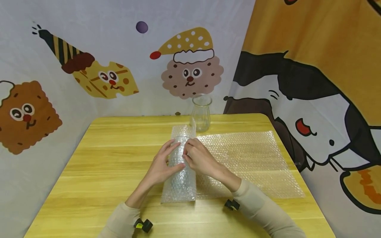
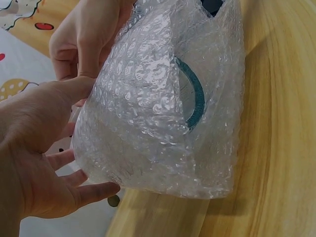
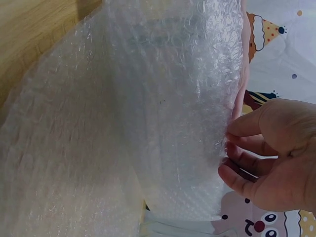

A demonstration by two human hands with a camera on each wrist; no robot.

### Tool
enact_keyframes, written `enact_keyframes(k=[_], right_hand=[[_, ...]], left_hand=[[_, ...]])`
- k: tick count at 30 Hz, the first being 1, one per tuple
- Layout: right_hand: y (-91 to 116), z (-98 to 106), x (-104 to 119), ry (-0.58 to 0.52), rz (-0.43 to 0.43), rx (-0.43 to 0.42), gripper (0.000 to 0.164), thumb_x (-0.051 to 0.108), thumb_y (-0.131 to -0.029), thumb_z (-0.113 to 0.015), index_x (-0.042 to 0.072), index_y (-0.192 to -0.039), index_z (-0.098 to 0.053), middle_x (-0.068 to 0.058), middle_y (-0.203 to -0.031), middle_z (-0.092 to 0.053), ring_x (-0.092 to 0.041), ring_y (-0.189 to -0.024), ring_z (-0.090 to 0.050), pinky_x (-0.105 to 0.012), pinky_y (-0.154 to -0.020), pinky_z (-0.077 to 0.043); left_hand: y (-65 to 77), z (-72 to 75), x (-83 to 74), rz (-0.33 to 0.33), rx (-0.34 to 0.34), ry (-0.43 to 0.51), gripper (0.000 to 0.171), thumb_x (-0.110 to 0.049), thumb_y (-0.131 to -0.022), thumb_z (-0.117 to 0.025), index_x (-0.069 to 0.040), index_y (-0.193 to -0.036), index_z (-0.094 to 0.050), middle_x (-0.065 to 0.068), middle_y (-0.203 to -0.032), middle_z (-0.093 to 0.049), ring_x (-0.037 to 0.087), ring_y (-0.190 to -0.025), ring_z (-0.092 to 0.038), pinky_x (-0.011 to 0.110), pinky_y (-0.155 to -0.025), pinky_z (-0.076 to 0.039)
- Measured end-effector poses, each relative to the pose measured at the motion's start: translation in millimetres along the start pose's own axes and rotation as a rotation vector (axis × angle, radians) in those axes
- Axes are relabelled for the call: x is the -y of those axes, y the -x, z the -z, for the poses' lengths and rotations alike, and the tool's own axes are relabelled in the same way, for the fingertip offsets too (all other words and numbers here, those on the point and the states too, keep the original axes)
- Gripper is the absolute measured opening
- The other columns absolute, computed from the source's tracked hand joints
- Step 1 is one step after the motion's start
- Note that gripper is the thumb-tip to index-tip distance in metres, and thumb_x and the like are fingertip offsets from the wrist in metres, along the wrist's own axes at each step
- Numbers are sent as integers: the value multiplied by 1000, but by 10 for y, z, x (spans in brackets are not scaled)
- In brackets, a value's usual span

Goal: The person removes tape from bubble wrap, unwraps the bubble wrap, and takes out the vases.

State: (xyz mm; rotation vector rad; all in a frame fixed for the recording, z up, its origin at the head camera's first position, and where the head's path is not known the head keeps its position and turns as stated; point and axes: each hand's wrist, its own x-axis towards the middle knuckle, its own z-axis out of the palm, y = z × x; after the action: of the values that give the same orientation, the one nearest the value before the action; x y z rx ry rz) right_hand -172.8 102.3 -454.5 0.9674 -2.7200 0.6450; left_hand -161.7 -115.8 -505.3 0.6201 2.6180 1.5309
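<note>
With fingers spread, the clear bubble-wrap roll [image 1: 181, 180] is touched by the left hand [image 1: 162, 166]; it is pinched by the curled fingers of the right hand [image 1: 200, 158]. A teal curved band [image 2: 196, 94] is enclosed. The roll is set mid-desk [image 1: 104, 172], a flat bubble-wrap sheet [image 1: 244, 158] spread toward the right edge, a clear glass vase [image 1: 201, 114] placed near the far edge.

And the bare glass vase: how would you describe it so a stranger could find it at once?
On the wooden table, go to the far edge, past the wrapped bundle between the left hand and the right hand. A clear glass vase with a flared rim stands upright there. Unlike the bundle, it has no bubble wrap around it.
</note>
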Motion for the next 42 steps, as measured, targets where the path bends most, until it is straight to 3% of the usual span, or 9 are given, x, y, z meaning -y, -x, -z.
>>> enact_keyframes(k=[9, 29, 37, 42], right_hand=[[-12, 35, -12, -28, -19, 64, 7, 8, -102, -80, 2, -101, -79, -8, -111, -75, -25, -106, -67, -38, -98, -63], [-34, 81, -150, -102, -2, 150, 5, 9, -107, -74, 11, -102, -76, -5, -110, -69, -24, -111, -61, -42, -101, -59], [-24, 137, -218, -214, 72, 185, 5, 8, -106, -73, 11, -103, -72, -9, -124, -74, -28, -124, -68, -48, -116, -60], [-13, 136, -260, -264, 78, 188, 4, 10, -108, -71, 11, -105, -73, -10, -129, -75, -27, -126, -70, -48, -117, -61]], left_hand=[[-5, 3, 4, -7, 7, 4, 83, -35, -98, -90, -23, -171, -51, 10, -188, -27, 56, -167, -35, 83, -114, -54], [-32, -4, -1, -31, 5, -4, 82, -36, -98, -89, -20, -170, -52, 12, -188, -28, 58, -166, -36, 85, -110, -54], [3, 67, 67, 12, 12, 48, 83, -30, -99, -89, -22, -172, -49, 11, -187, -28, 59, -167, -34, 84, -112, -53], [13, 68, 111, 4, 11, 62, 84, -31, -99, -89, -23, -172, -49, 12, -188, -27, 62, -166, -33, 83, -110, -54]])
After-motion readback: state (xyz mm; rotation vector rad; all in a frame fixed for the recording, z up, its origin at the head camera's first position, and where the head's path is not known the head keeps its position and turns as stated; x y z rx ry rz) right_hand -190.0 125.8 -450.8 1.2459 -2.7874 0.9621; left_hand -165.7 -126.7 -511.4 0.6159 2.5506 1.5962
